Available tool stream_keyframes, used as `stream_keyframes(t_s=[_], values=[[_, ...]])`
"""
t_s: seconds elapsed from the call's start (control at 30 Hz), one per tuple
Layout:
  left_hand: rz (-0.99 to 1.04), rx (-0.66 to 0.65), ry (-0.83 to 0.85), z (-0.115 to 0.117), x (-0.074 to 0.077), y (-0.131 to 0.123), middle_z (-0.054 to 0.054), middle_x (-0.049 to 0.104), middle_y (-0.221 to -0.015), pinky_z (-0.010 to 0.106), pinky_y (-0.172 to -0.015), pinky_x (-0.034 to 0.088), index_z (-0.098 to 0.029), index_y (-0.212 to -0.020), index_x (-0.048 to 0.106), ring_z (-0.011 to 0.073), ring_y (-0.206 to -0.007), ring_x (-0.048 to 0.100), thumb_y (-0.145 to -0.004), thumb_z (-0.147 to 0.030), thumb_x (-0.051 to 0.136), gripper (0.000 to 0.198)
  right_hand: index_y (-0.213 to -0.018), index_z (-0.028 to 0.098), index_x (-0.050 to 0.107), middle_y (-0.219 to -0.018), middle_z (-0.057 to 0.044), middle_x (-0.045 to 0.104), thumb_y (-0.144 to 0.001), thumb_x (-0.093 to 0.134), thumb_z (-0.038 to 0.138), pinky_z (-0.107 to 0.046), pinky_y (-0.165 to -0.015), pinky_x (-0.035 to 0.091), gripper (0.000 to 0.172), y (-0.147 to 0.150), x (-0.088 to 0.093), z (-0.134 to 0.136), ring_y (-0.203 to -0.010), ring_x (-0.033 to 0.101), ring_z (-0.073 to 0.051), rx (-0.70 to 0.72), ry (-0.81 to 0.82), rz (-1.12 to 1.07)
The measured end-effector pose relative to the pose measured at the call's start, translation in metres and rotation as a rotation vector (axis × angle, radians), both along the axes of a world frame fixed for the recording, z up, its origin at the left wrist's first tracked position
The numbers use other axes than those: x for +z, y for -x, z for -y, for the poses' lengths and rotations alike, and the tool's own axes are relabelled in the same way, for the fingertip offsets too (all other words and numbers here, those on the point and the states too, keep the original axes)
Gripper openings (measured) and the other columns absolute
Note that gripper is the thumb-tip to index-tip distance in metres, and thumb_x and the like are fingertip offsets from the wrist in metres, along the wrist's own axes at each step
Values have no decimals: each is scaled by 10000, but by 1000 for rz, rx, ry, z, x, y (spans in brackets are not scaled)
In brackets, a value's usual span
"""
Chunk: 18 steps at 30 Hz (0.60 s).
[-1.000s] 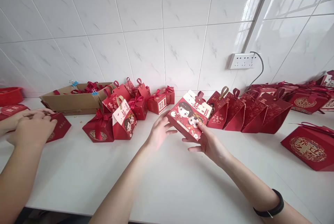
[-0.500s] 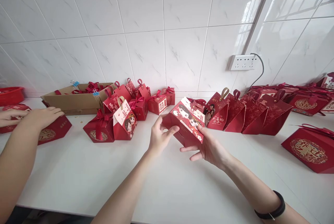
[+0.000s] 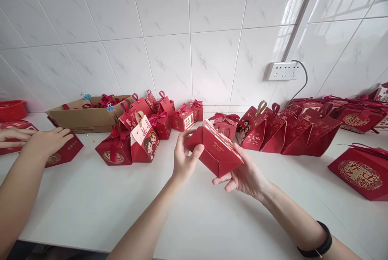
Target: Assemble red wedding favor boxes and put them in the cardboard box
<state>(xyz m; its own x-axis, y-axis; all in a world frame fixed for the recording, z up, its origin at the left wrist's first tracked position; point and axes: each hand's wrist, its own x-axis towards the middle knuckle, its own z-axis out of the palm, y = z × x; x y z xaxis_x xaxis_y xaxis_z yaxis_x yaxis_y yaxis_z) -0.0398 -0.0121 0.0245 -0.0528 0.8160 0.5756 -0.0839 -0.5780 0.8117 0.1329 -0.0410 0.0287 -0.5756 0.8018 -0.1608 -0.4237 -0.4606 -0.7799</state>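
Observation:
Between my hands, above the white table, is a red paper gift box [image 3: 209,153], tilted so that a plain red face with small gold print shows. My left hand [image 3: 186,157] grips its left side, thumb on the near face. On the right side, my right hand [image 3: 242,173] holds the box, with some fingers curled beneath it. The box's printed front is mostly turned away. Just behind it stands a small red box with a ribbon bow [image 3: 226,124]. A white-and-red gift box [image 3: 144,141] with a loop handle stands left of my left hand.
Another person's hands [image 3: 45,143] rest on a red box [image 3: 68,151] at the left. Behind them are a cardboard carton [image 3: 85,119] of ribbons and a red basin [image 3: 12,110]. Several loop-handled boxes [image 3: 273,133] stand at right, near a large red box [image 3: 360,173] and a wall socket [image 3: 281,71].
The held box has been tipped in my hands, its printed front turning away and a plain red face coming into view. The small bow-tied box behind shows more.

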Motion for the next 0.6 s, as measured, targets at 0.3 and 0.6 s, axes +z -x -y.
stream_keyframes(t_s=[0.3,0.6], values=[[36,-256,8,12,-2,-10,114,498,-1306,377,-941,488,-270,-1315,269,253,-1147,547,-736,-382,725,746,-1278,235,501,-1113,-123,660,-852,504,596,-297,-511,615,558,3,-3,6,-849,715,-258,-102,-190,-14],[26,-265,13,14,-1,-11,109,510,-1282,381,-924,485,-279,-1340,254,253,-1117,554,-745,-396,723,767,-1270,243,508,-1131,-122,655,-834,525,604,-301,-512,608,567,3,-4,6,-843,717,-263,-92,-218,-20]])
